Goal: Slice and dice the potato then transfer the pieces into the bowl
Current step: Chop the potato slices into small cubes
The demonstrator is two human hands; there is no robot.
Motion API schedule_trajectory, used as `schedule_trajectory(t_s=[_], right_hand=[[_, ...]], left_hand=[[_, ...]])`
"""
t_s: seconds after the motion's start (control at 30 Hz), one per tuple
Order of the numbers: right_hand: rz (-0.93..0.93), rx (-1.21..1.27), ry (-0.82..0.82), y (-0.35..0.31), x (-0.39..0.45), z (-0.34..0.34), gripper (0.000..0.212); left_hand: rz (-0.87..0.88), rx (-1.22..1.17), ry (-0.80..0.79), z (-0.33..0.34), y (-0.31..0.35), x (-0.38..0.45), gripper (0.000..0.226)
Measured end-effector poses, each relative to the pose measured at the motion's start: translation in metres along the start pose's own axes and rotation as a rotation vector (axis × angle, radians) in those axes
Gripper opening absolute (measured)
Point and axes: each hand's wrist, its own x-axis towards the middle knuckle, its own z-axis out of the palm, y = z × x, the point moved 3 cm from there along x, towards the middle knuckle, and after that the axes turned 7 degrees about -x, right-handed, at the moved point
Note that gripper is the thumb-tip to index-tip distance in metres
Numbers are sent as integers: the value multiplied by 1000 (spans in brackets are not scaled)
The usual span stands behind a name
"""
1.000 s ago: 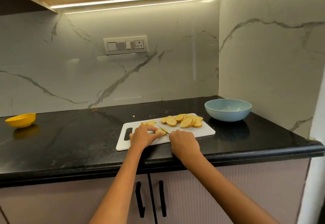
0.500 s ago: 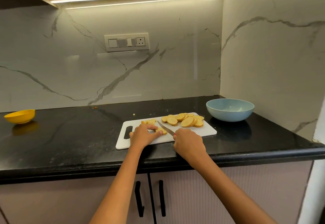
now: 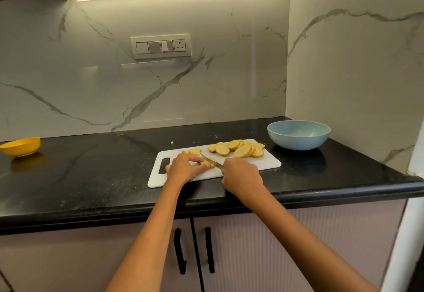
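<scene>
From the head view, the white cutting board (image 3: 268,163) lies on the black desk (image 3: 91,172) near its front edge, with the blue bowl (image 3: 299,134) standing just beyond the board's far right corner, apart from it. The left hand (image 3: 183,169) has its fingers curled down over a potato slice (image 3: 210,162) at the middle of the board, pinning it flat. The right hand (image 3: 241,174) is closed around the handle of a knife (image 3: 211,160), whose blade angles away to the far left and rests across that slice right beside the left fingertips. A heap of uncut slices (image 3: 238,149) sits toward the board's far right, and a few diced pieces (image 3: 192,151) lie at its far edge, to the left of the heap. Most of the dicing looks undone and nothing shows in the bowl. The chief risk is the blade's closeness to the holding fingers: a thin, slick slice could skid under pressure and draw the edge into them. Small cubes may also scatter off the board; one stray bit (image 3: 172,142) already lies on the desk beyond it. A yellow bowl (image 3: 21,146) stands far left.
</scene>
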Motion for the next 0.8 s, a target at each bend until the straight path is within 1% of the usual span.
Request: schedule_trajectory(t_s=[0.1,0.27,0.4,0.53,0.6,0.67,0.73,0.8], right_hand=[[-23,-14,-2,-7,10,-2,22],[-67,-96,-34,-4,1,0,24],[-107,-199,2,0,-11,-2,25],[-150,-220,9,-6,-5,0,23],[-121,-168,10,-3,-3,2,22],[-48,-41,5,5,-2,5,20],[23,89,-11,13,-1,5,20],[41,150,-33,16,0,6,21]], left_hand=[[11,5,-1,0,1,-1,22],[17,32,5,1,0,0,25],[11,24,12,2,0,1,28],[22,23,16,1,1,-2,25],[22,33,19,2,0,-3,27],[18,4,39,2,-1,-3,26],[10,-101,99,0,-4,-1,24],[18,-189,162,-2,-5,1,22]])
